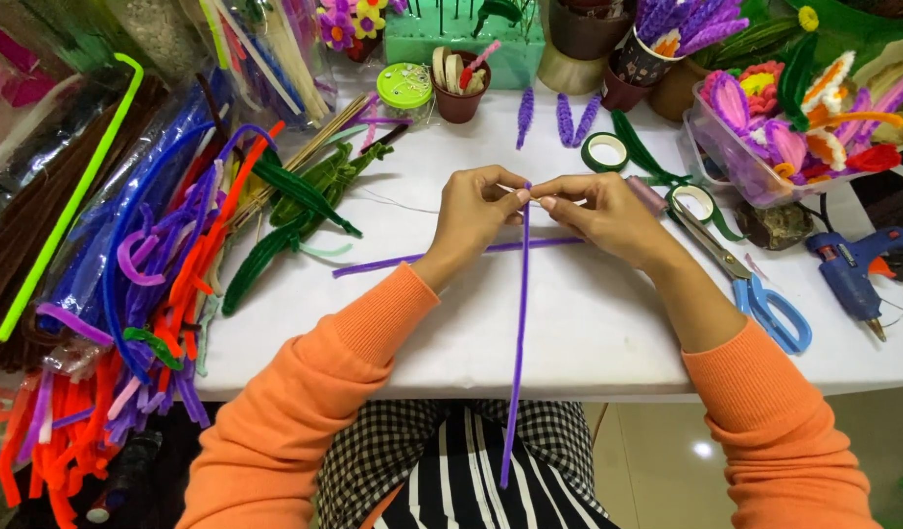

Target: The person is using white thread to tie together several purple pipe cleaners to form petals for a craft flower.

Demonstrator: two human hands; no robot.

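- Purple pipe cleaner [518,343] hanging straight down past the table [589,323] edge over the person's lap, its top end up at the fingertips.
- Left hand [476,211] and right hand [598,211] both pinching that top end, fingertips meeting, a thin pale wire [412,206] trailing off left.
- Second purple pipe cleaner [373,264] lying flat across the table under the hands.
- Blue scissors [765,294] lying right of the right wrist; blue glue gun [853,269] sitting further right.
- Tape rolls [605,152] and green stems [305,201] lying beyond.
- Pile of coloured pipe cleaners [128,294] spilling along the left edge.
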